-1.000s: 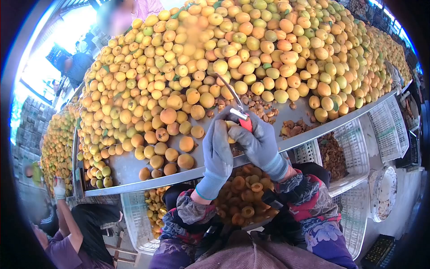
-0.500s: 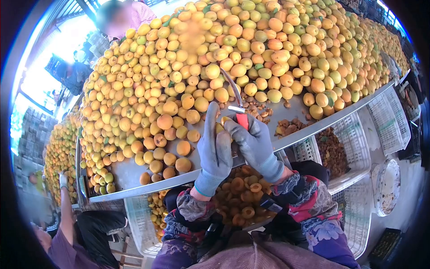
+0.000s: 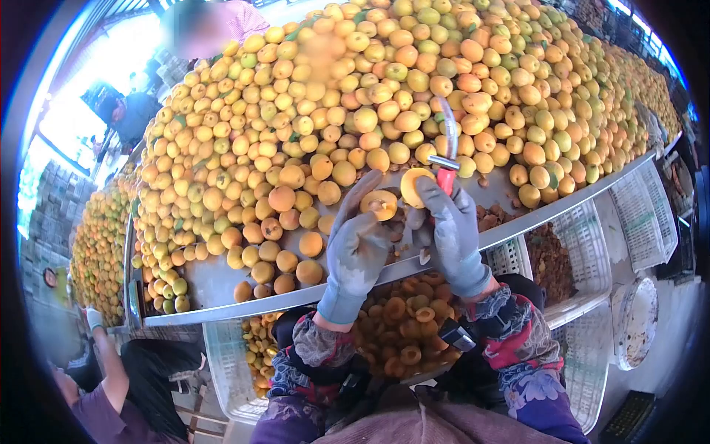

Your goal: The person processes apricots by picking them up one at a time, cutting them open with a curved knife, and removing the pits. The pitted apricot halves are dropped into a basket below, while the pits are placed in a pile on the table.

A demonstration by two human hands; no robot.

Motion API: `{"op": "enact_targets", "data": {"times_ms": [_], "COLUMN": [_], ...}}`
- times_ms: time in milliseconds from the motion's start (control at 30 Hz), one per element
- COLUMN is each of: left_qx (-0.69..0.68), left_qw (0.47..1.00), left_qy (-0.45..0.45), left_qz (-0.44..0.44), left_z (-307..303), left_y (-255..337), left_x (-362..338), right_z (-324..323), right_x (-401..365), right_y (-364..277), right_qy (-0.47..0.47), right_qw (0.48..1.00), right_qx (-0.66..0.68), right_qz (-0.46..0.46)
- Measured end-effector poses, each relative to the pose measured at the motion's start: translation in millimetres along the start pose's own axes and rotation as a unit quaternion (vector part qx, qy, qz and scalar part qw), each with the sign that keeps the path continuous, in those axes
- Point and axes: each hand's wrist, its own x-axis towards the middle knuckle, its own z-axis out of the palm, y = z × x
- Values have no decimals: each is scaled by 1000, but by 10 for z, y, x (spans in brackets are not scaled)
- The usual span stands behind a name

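Observation:
My left hand (image 3: 359,255), in a grey glove, holds an apricot half (image 3: 380,205) by its edge, cut face up; what looks like the stone sits in its middle. Close beside it, my right hand (image 3: 455,233), gloved too, grips a curved knife (image 3: 450,129) by its red handle, blade pointing up and away. Between the fingers of that same hand is the other apricot half (image 3: 416,188), apart from the first. Both hands are above the near edge of a metal table (image 3: 296,297). Whole apricots (image 3: 281,198) are heaped just beyond them.
Below the table edge, a container of apricot halves (image 3: 407,325) stands before my lap. White plastic crates (image 3: 584,248) are at right, one holding brown stones (image 3: 549,259), near a white bucket (image 3: 636,322). A co-worker's arm (image 3: 111,366) reaches in at lower left; others are beyond the heap.
The apricot has come apart into two halves, one in each hand. My right hand, with the knife, has moved right and the blade now points more upright.

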Motion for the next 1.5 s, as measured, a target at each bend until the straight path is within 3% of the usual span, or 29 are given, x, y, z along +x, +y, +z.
{"op": "enact_targets", "data": {"times_ms": [33, 67, 100, 133, 167, 200, 233, 267, 300, 333, 367, 400, 433, 500, 533, 567, 633, 767, 833, 1000, 1167, 1233, 1267, 1500], "left_qx": [80, -129, -132, -118, -103, -127, -151, -109, -65, -67, -114, -163, -169, -190, -176, -181, -116, -143, -134, -147, -52, -26, -1, 100], "left_qw": [997, 989, 988, 986, 981, 983, 984, 988, 991, 991, 989, 978, 978, 967, 975, 974, 984, 975, 976, 973, 988, 992, 994, 990], "left_qy": [-7, 10, 17, 66, 112, 75, 36, 50, 62, 61, -17, -93, -90, 103, 70, 69, -32, -66, -70, -50, -38, -43, -49, -78], "left_qz": [5, -79, -74, -98, -123, -106, -88, -94, -100, -97, -93, -88, -86, -134, -118, -119, -132, -157, -159, -173, -139, -117, -93, -63], "left_z": [1, -20, -136, -322, -418, -357, -244, -100, 10, 3, -49, -89, -123, -155, 55, 55, 4, 8, 75, 145, 291, 254, 241, 199], "left_y": [3, -3, -156, -421, -561, -491, -357, -162, 5, 101, 197, 239, 156, -109, 145, 136, 148, 40, 46, 1, 10, -79, -119, -106], "left_x": [1, 57, 5, -71, -117, -85, -31, -19, -16, -9, -1, -7, -46, -118, -79, -85, -86, -152, -142, -139, -123, -125, -128, -88], "right_z": [59, 136, 226, 382, 371, 577, 765, 967, 1006, 1039, 1069, 1003, 948, 762, 650, 530, 356, 283, 248, 157, 114, 76, 85, 158], "right_x": [-26, -59, -117, -218, -233, -308, -395, -461, -447, -393, -341, -317, -268, -138, -82, -2, 92, 102, 110, 92, 91, 87, 123, 134], "right_y": [-28, -45, -61, -85, 32, 213, 95, 141, 168, 202, 212, 158, 105, -157, -209, -240, -264, -213, -183, -85, 60, 84, 127, 12], "right_qy": [-6, -2, 5, -42, -187, -271, -298, -310, -311, -302, -292, -256, -198, -111, -81, -69, -101, -30, -77, -54, -78, -87, -100, -26], "right_qw": [1000, 1000, 1000, 999, 982, 945, 915, 927, 927, 946, 956, 958, 972, 984, 977, 975, 963, 965, 951, 957, 944, 908, 947, 966], "right_qx": [-4, 3, 11, 32, 30, 172, -129, -123, -125, -62, 0, 129, 105, 43, 10, 77, 127, 64, 102, 41, 38, -115, 47, 145], "right_qz": [2, 6, 12, -5, -7, -57, -240, -170, -171, -97, -22, -16, -73, -136, -197, -195, -216, -253, -281, -284, -318, -394, -302, -213]}}
